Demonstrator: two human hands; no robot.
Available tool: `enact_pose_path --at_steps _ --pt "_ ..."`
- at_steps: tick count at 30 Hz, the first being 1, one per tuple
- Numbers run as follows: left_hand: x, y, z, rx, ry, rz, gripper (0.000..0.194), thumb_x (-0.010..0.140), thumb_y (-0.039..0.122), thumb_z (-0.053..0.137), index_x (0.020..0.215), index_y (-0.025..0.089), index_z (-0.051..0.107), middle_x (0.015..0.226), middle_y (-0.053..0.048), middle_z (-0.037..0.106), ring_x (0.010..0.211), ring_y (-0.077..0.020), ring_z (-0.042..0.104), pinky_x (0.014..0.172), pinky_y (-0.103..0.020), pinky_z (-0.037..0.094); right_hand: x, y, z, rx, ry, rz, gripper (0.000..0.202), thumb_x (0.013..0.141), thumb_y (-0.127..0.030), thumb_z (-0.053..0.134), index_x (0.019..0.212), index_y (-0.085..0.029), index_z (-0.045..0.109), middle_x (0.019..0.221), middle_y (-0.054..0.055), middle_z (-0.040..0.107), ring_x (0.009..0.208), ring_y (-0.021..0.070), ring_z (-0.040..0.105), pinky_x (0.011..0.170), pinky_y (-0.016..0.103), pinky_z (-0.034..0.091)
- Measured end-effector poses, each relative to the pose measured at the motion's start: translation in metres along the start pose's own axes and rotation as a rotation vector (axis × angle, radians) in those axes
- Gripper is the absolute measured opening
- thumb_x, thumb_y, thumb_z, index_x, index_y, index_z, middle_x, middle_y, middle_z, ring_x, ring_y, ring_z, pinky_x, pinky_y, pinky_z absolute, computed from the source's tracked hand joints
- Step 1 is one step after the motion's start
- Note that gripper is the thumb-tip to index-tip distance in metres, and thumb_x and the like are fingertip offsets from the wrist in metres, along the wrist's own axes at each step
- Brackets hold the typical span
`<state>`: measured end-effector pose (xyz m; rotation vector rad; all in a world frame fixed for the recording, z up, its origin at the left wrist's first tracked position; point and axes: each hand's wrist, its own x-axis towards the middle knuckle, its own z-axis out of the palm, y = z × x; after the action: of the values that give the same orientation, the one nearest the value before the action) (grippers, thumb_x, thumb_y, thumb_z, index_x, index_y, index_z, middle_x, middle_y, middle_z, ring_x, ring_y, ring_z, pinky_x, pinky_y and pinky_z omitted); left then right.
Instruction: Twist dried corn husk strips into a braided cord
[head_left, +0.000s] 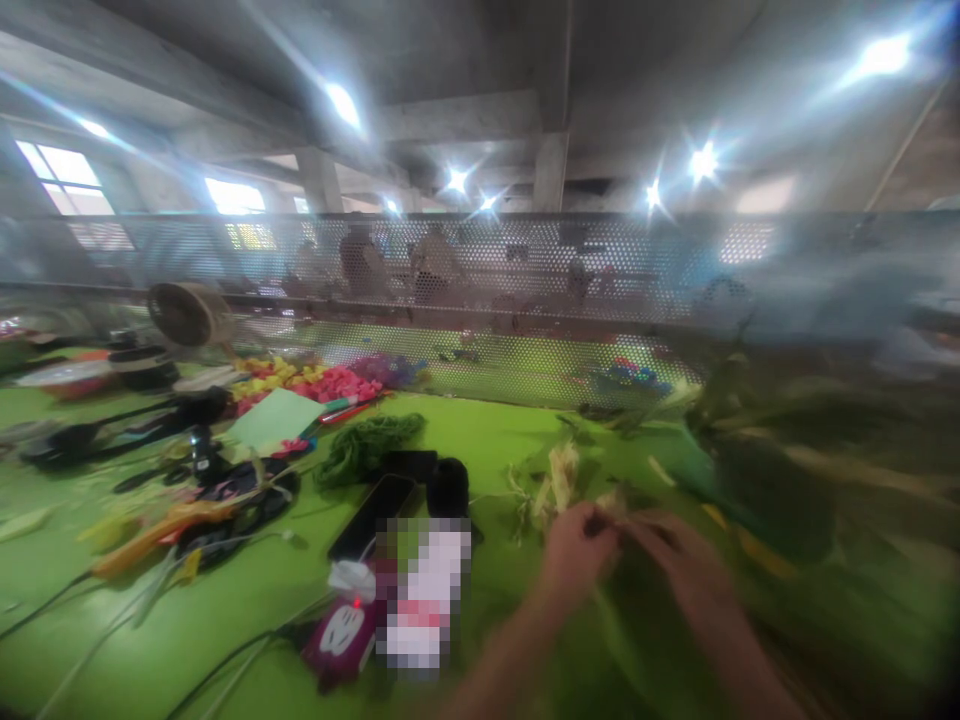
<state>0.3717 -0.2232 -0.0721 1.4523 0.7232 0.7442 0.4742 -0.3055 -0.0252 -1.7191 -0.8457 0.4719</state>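
My left hand (581, 545) is closed, its thumb and fingertips pinched together above the green table. Close against it, my right hand (671, 545) has its fingers drawn together at the same spot. Between the fingertips a small pale, husk-like piece (613, 500) pokes up; blur hides its exact shape. Just behind my left hand lies a bunch of pale yellow, dry husk-like strips (561, 478). At the right, near my right hand, is a dark green heap of leaf-like material (780, 480), smeared and dim.
Left of my hands lie a black phone (373, 515), a purple tissue pack (341, 635), green yarn (367, 445) and an orange glue gun (161, 538) with cables. Pink and yellow pieces (330, 385) and a small fan (184, 315) stand farther back. A perforated metal screen (480, 265) crosses behind.
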Motion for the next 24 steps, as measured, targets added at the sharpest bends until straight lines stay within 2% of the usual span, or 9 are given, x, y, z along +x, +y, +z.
enact_pose_path --at_steps 3,6,12,17,21,24 --pt "0.0 0.0 0.0 -0.066 0.005 -0.003 0.008 0.075 0.022 0.062 0.077 0.014 0.063 0.07 -0.003 0.064 0.063 -0.0133 0.057 0.062 -0.024 0.044 0.001 0.005 -0.002 -0.011 -0.004 -0.075 0.026 0.062 -0.048 0.066 0.063 -0.022 0.071 0.077 0.006 0.076 0.079 0.026 0.069 0.073 0.032 0.055" --pt "0.002 -0.004 0.001 -0.12 0.023 -0.049 0.01 0.074 0.024 0.064 0.075 0.015 0.061 0.069 -0.003 0.064 0.061 -0.0133 0.056 0.059 -0.024 0.042 0.002 0.013 -0.003 -0.046 0.037 -0.14 0.024 0.063 -0.046 0.067 0.066 -0.023 0.072 0.077 0.005 0.076 0.076 0.0259 0.069 0.07 0.033 0.055" --pt "0.005 -0.007 0.001 -0.197 0.116 -0.083 0.008 0.07 0.019 0.065 0.069 0.015 0.059 0.062 0.0 0.059 0.059 -0.0118 0.053 0.06 -0.024 0.043 0.001 0.033 0.001 -0.248 0.015 -0.438 0.022 0.078 -0.041 0.061 0.08 -0.024 0.074 0.084 0.005 0.074 0.076 0.0227 0.067 0.077 0.034 0.053" --pt "0.003 -0.004 0.003 -0.249 0.169 -0.107 0.013 0.07 0.025 0.07 0.07 0.014 0.062 0.062 -0.001 0.06 0.061 -0.0132 0.054 0.061 -0.025 0.044 0.002 0.047 0.006 -0.356 0.016 -0.584 0.025 0.085 -0.04 0.054 0.089 -0.025 0.074 0.092 0.006 0.074 0.085 0.0229 0.067 0.084 0.035 0.052" --pt "0.001 -0.001 0.005 -0.227 0.133 -0.08 0.013 0.073 0.026 0.068 0.071 0.013 0.066 0.066 -0.003 0.062 0.065 -0.0148 0.057 0.063 -0.025 0.044 0.005 0.048 0.004 -0.369 0.09 -0.601 0.029 0.085 -0.044 0.053 0.082 -0.025 0.073 0.087 0.007 0.074 0.083 0.0234 0.068 0.082 0.036 0.052" --pt "0.0 0.0 0.007 -0.2 0.102 -0.07 0.014 0.074 0.027 0.068 0.076 0.013 0.069 0.07 -0.004 0.065 0.069 -0.0152 0.059 0.065 -0.025 0.045 0.005 0.04 0.001 -0.314 0.101 -0.492 0.025 0.078 -0.044 0.057 0.079 -0.025 0.073 0.082 0.006 0.074 0.077 0.0242 0.068 0.076 0.035 0.053"
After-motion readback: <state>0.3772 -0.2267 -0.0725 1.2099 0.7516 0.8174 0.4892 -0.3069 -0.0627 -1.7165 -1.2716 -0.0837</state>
